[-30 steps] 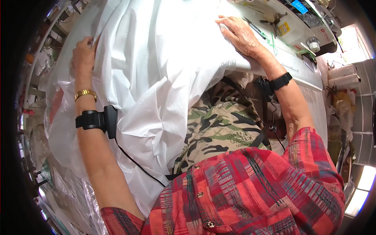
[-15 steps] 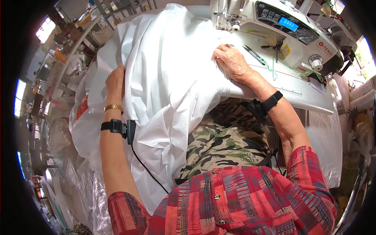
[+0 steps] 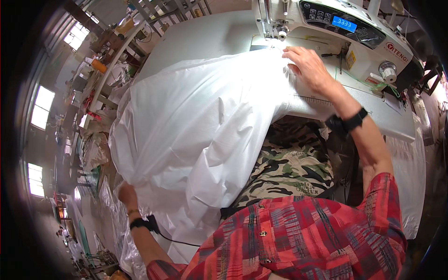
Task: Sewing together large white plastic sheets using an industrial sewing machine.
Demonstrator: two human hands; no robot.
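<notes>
A large white woven-looking plastic sheet (image 3: 186,135) spreads across the sewing table and hangs over its front in loose folds. Its far right corner lies by the needle area of a white sewing machine (image 3: 364,51), under a bright lamp glare. My right hand (image 3: 310,70) is beside that corner, fingers stretched leftward, thumb apart, fingertips at the sheet's edge. Low on the left, my left hand (image 3: 127,193) is against the sheet's hanging edge; blur and the sheet hide its fingers.
The machine's lit control panel (image 3: 344,23) faces me. A ruler scale (image 3: 312,99) runs along the table's front edge. Clear plastic film (image 3: 116,224) hangs at lower left, and more film (image 3: 406,172) at right. Cluttered shelving stands at far left.
My left hand has moved down and toward me. The sheet has slid off the far part of the table and lies lower. My right hand has shifted right and slightly away.
</notes>
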